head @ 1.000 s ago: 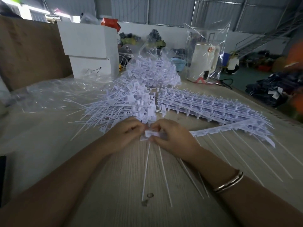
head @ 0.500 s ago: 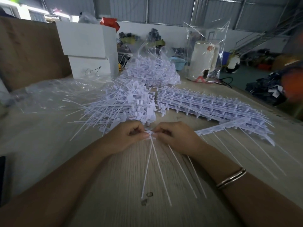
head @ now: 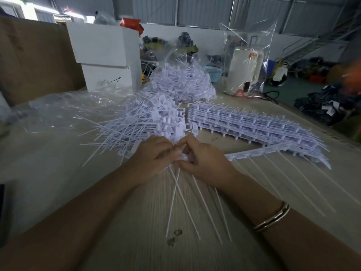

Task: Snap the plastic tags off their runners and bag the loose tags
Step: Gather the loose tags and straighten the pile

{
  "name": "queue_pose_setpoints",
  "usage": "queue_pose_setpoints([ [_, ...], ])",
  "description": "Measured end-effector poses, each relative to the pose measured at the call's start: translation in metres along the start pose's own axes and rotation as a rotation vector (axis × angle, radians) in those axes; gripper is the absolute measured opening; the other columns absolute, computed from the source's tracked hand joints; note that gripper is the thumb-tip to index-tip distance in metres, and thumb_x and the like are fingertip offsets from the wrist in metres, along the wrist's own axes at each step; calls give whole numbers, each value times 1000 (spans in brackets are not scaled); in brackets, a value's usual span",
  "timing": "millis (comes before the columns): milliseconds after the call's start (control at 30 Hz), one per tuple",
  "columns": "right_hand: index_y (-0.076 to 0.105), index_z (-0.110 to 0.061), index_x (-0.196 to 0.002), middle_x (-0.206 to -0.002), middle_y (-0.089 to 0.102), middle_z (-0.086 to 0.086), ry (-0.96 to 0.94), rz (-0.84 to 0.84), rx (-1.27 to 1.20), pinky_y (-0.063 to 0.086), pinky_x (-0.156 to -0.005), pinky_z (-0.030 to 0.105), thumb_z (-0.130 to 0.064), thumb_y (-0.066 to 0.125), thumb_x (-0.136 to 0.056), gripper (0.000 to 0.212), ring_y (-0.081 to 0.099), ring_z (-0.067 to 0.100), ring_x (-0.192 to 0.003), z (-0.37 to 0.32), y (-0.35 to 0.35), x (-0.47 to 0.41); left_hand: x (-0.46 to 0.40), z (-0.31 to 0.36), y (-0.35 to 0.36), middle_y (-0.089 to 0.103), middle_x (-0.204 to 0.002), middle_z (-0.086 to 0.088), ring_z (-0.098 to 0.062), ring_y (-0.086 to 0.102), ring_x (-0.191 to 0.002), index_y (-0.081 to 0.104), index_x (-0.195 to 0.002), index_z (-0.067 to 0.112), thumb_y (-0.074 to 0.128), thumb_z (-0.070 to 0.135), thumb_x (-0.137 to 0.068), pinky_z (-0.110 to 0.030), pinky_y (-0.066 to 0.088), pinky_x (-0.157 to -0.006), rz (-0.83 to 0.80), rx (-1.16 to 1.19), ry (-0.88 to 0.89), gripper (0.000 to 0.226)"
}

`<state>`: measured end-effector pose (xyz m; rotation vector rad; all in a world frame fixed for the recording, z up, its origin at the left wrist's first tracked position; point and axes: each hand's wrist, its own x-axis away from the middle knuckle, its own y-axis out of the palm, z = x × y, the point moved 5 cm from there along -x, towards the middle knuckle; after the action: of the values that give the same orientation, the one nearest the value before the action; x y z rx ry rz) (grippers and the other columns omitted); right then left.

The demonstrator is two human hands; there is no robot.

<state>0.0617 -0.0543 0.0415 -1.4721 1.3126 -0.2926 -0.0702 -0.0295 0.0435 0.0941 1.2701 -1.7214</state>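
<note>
The head view looks down on a pale wood-grain table [head: 254, 241] where both bare hands meet near the middle. The left hand [head: 154, 159] is curled with its fingertips closed on the heads of a small bunch of white plastic tags [head: 180, 157], and the right hand [head: 205, 163], also curled, pinches the same bunch from the other side, thumb below and forefinger arched above, so the two hands touch at the fingertips. The long thin tails of the held tags [head: 175, 196] fan out toward the near edge of the table, two of them crossing. From under the right hand a white plastic runner strip [head: 254, 153] with tags attached stretches toward the right edge, its thin tails lying across the table toward the near side. Beyond it, on the right half of the table, lies a flat stack of white tag runners [head: 254, 124] in rows. Just beyond the left hand sits a loose heap of separated white tags [head: 148, 118], their tails pointing toward the left edge. Farther back, near the far edge, a clear plastic bag filled with white tags [head: 183, 81] stands open. Crumpled clear plastic sheeting [head: 64, 110] covers the far left part of the table. A gold-coloured bangle [head: 273, 220] circles the right wrist. A white cardboard box [head: 105, 53] stands at the far left corner.
</note>
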Motion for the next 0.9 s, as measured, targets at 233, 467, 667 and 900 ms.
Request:
queue_pose_setpoints([
  [233, 55, -29, -100, -74, 51, -19, 66, -81, 95, 31, -56, 21, -36, 61, -88, 16, 48, -2, -63, 21, -10, 8, 1, -15, 0, 55, -69, -21, -25, 51, -69, 61, -69, -8, 57, 9, -90, -24, 34, -70, -33, 72, -119, 27],
  [467, 66, -24, -94, -75, 64, -7, 59, -45, 125, 33, -53, 21, -37, 51, -94, 20, 50, 9, -60, 19, -5, 2, 2, -15, 1, 56, -72, -9, -18, 50, -72, 62, -74, -1, 63, 18, -88, -23, 36, -72, -61, 81, -73, 23],
  [667, 65, -26, -102, -81, 61, -16, 237, -46, 14, 39, -62, 19, -35, 51, -94, 19, 53, -4, -66, 50, -25, 10, 4, -19, -10, 60, -74, 1, -13, 54, -73, 62, -74, 13, 57, 38, -82, -26, 37, -75, 0, 72, -63, 27],
  [900, 52, -18, -113, -97, 67, -2, 32, 26, 125, 43, -65, 25, -38, 63, -86, 35, 63, 17, -82, -5, -8, 1, -1, -4, -9, 65, -89, -1, -23, 57, -88, 70, -88, 6, 34, 46, -85, -42, 42, -82, 82, -78, -65, 55],
])
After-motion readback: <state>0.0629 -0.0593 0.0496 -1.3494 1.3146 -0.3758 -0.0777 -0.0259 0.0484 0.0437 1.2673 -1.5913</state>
